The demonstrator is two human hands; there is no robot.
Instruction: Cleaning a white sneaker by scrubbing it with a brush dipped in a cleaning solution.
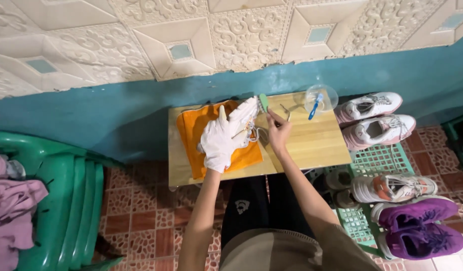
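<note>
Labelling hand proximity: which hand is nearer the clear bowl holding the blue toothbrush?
Right. The right hand is at mid-table, left of the clear bowl; the gloved left hand rests on the white shoe, farther left.

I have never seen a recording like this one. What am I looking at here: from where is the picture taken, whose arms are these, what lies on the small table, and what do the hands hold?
There is one picture, taken by a camera worn on a person's head and looking down, so the two arms are that person's own. The left hand wears a white glove and presses on a white shoe, which lies on an orange cloth on a low wooden table. The bare right hand holds a small brush with a green handle against the shoe. At the back of the table stands a clear bowl with a blue toothbrush in it. To the right, more shoes rest on a green rack; to the left is a green plastic chair.
</note>
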